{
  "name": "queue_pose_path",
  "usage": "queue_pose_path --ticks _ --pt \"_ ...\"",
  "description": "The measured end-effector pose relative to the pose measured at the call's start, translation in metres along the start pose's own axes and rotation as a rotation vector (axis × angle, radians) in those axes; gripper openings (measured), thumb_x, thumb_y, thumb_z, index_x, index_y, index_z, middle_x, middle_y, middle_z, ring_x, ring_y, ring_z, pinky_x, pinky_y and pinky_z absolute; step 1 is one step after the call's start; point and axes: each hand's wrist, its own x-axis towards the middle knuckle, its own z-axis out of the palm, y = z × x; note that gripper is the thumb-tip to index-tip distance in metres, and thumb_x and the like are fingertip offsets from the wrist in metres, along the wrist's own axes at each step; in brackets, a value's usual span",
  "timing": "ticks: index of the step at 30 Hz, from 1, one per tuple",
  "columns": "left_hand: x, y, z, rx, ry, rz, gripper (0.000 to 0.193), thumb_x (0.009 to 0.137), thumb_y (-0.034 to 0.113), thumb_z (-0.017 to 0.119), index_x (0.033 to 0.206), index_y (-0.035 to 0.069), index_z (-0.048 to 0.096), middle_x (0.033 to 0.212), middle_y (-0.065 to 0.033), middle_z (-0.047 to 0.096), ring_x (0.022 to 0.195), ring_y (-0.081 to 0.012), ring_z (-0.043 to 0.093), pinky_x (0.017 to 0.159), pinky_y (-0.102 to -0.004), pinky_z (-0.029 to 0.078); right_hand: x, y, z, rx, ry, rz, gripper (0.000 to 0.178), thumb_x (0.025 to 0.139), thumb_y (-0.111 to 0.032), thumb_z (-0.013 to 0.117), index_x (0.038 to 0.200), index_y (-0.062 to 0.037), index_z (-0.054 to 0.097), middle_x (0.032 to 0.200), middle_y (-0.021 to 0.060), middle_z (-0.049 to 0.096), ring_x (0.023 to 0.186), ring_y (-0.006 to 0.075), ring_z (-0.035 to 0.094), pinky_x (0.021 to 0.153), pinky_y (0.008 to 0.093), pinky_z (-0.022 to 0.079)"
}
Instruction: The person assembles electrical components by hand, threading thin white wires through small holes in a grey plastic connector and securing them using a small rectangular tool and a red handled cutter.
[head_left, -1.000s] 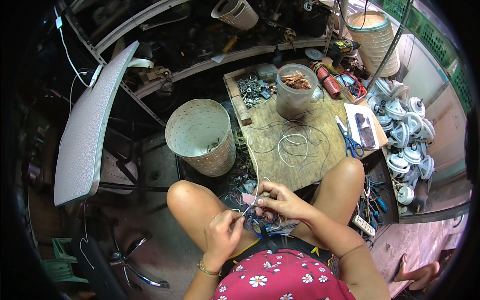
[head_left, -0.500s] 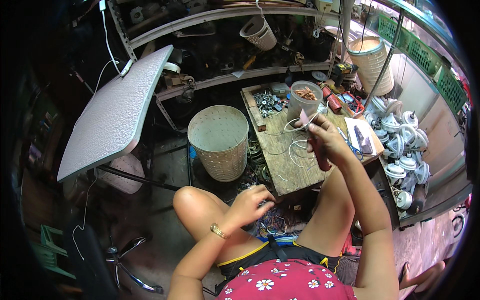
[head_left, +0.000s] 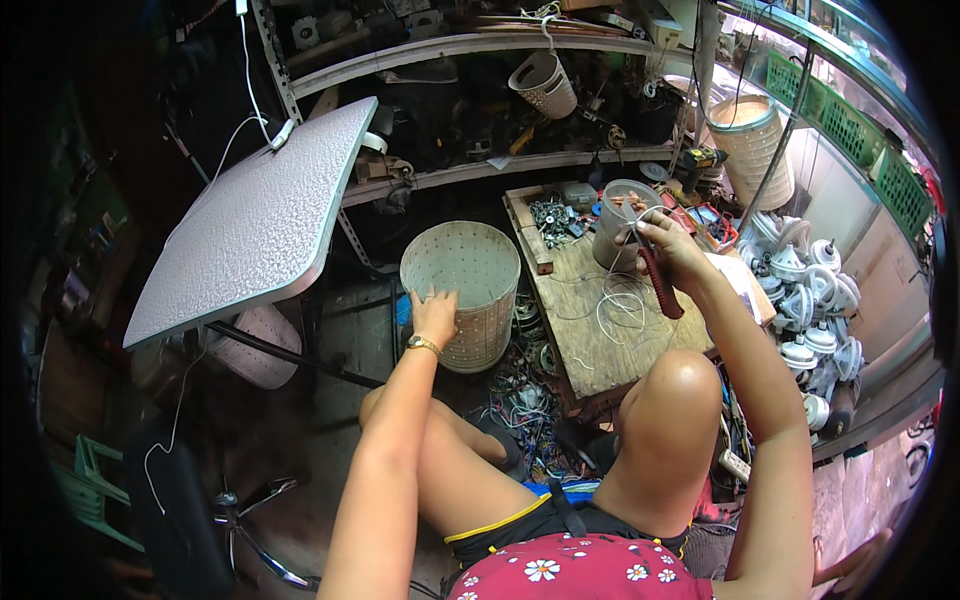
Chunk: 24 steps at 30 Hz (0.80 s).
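Note:
My left hand (head_left: 435, 320), with a gold watch at its wrist, has its fingers curled over the near rim of a tall cream perforated bin (head_left: 480, 330). The inside of the bin looks bare where it shows. Over the workbench, my right hand (head_left: 675, 255) is closed around a tool with a dark red ribbed handle (head_left: 660, 285); its working end is hard to make out. A white wire (head_left: 655, 211) loops by the fingertips. Thin white wire (head_left: 622, 300) lies in coils on the wooden bench top (head_left: 600, 355) below.
A clear tub (head_left: 610, 245) with copper-coloured pieces and a pile of screws (head_left: 550, 222) stand at the bench's far side. White motor parts (head_left: 815, 300) heap at right. Tangled wires (head_left: 530, 410) cover the floor between my legs. A tilted grey tabletop (head_left: 260, 220) rises at left.
My left hand has reached forward from above my lap to the bin's rim. The right hand, still holding the red-handled tool, has shifted slightly. The view has moved a little.

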Motion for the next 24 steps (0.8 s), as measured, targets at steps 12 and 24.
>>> queue_pose_path --ticks 12,24 --pt "-0.006 -0.042 -0.018 -0.047 0.104 0.217 0.009 0.068 0.017 0.068 0.076 0.017 0.063 0.076 0.0005 0.066 0.080 -0.0179 0.063 0.080 -0.0463 0.032 0.013 0.023 -0.005 0.002 0.048 0.022 0.015 0.093 -0.013 0.046 0.107 -0.0056 0.047 0.091 0.0128 0.065 0.051 0.0137 0.057 0.047 0.0241 0.051" --pt "0.005 -0.105 -0.086 0.059 0.256 0.155 0.020 0.065 0.016 0.073 0.075 0.013 0.055 0.073 -0.0007 0.062 0.077 -0.0200 0.059 0.078 -0.0426 0.032 0.025 0.065 -0.018 0.069 0.122 0.028 0.010 0.093 -0.011 0.046 0.101 -0.0042 0.047 0.089 0.0138 0.065 0.045 0.0130 0.054 0.043 0.0240 0.050"
